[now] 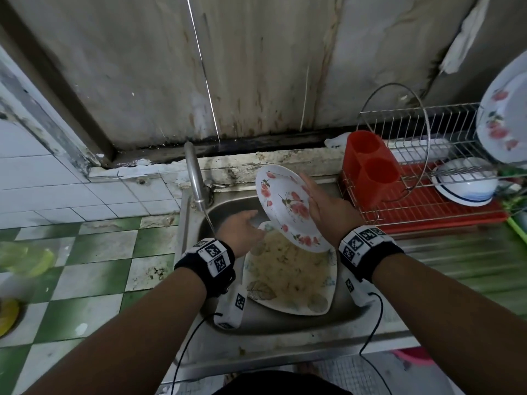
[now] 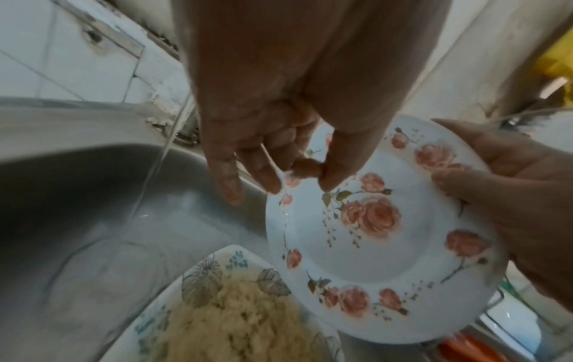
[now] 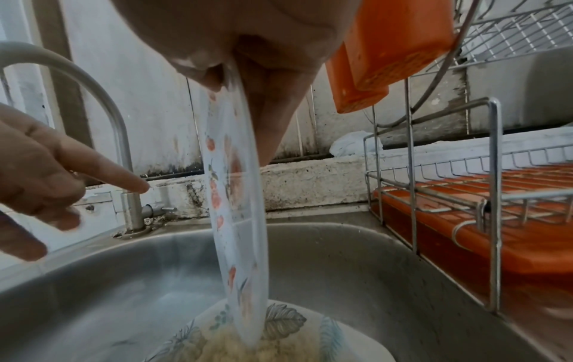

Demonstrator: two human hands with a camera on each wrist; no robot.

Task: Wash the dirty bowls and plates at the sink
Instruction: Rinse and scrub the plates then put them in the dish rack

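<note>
- The right hand (image 1: 325, 206) grips the round white rose-patterned plate (image 1: 288, 206) by its rim, thumb on the face, fingers behind, tilted above the steel sink (image 1: 285, 323).
- The left hand (image 1: 242, 232) hangs beside the plate, fingers loosely spread, holding nothing.
- The left wrist view shows the tap stream (image 2: 155, 171) falling clear of the plate.
- The head view alone shows the square leaf-patterned plate (image 1: 288, 277) with food residue lying in the sink, and the red-trayed wire rack (image 1: 427, 201).
</note>
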